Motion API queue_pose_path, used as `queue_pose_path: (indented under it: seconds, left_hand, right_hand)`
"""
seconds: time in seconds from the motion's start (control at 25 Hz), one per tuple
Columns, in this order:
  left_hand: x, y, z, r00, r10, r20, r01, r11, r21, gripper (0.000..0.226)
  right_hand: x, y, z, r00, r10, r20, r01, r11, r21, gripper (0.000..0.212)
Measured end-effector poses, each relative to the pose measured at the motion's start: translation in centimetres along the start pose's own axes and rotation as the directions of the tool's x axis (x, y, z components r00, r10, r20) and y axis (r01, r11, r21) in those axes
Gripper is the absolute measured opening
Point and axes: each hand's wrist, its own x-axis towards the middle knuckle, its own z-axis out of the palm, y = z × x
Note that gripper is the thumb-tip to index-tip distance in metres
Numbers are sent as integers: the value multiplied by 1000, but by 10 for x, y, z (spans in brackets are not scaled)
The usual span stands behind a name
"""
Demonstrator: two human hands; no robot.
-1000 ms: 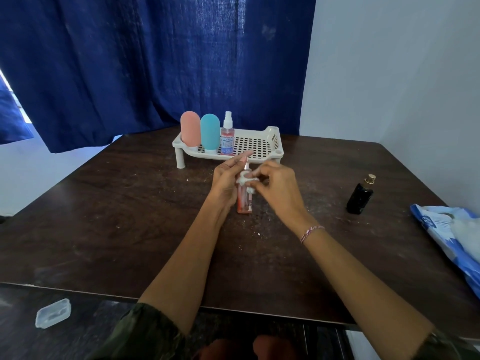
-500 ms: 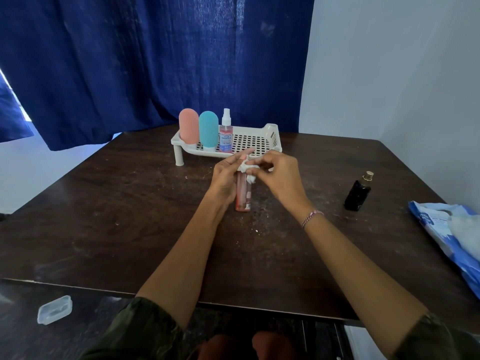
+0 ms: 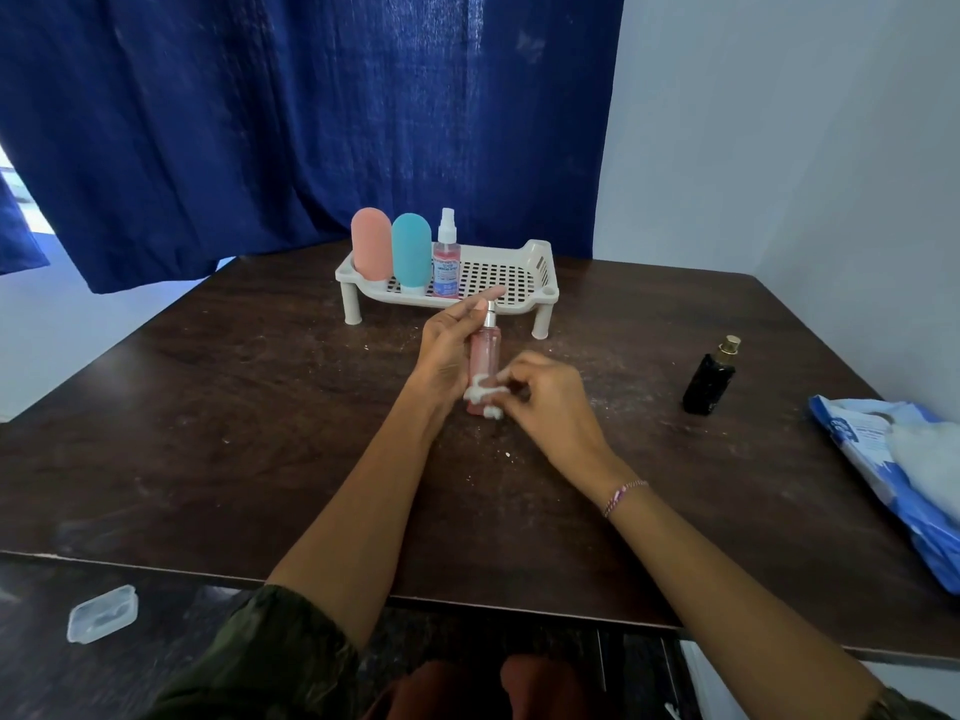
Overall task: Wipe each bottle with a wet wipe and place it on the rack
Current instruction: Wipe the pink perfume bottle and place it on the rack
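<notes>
The right hand's fingers [image 3: 511, 379] pinch a bunched wet wipe [image 3: 483, 394] against the lower body of a pink spray bottle [image 3: 485, 353], which stands upright at the centre of the frame with its base apparently on the dark table [image 3: 234, 433]. The left hand [image 3: 444, 356] braces the bottle from its left side. Its fingers lie long and nearly straight, the forefinger reaches past the nozzle, and no finger plainly wraps the bottle. To wipe it well, the bottle probably wants turning against the wipe so that the hidden back and the base get covered. The left hand should steady it without pressing the sprayer. At the lower left, below the table edge, lies a small clear plastic box [image 3: 101, 613]; what it holds cannot be told. At the right edge lies a blue and white wipe packet [image 3: 852, 433] with white wipes showing at its mouth. Above and left of it stands a black bottle [image 3: 709, 381] with a gold cap, not yet racked. Beyond the hands is a white perforated rack [image 3: 540, 280]. At its left end stand a pink tube bottle [image 3: 371, 244], a teal tube bottle [image 3: 411, 252] and a labelled spray bottle [image 3: 447, 262] of pink liquid.
</notes>
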Motion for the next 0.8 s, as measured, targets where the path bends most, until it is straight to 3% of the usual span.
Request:
queue_pose_path:
  seconds: [0.16,0.36,0.56,0.8]
  left_hand:
    - [-3,0,2,998,-15,66,23,991,-134,24]
    - [-1,0,1,997,-17,76,29,987,-158,22]
    - [7,-11,1,997,59,-43,-53,992,118,20]
    - [7,-17,-1,991,-17,-131,54,956,289,26]
  right_hand:
    - [36,-2,-15,986,48,-162,-49,999,3,23]
    - [24,1,-8,989,32,-144,-31,999,9,17]
    - [-11,3,11,999,-41,12,41,999,-7,13]
    - [-8,4,13,999,-35,-40,35,999,-11,15]
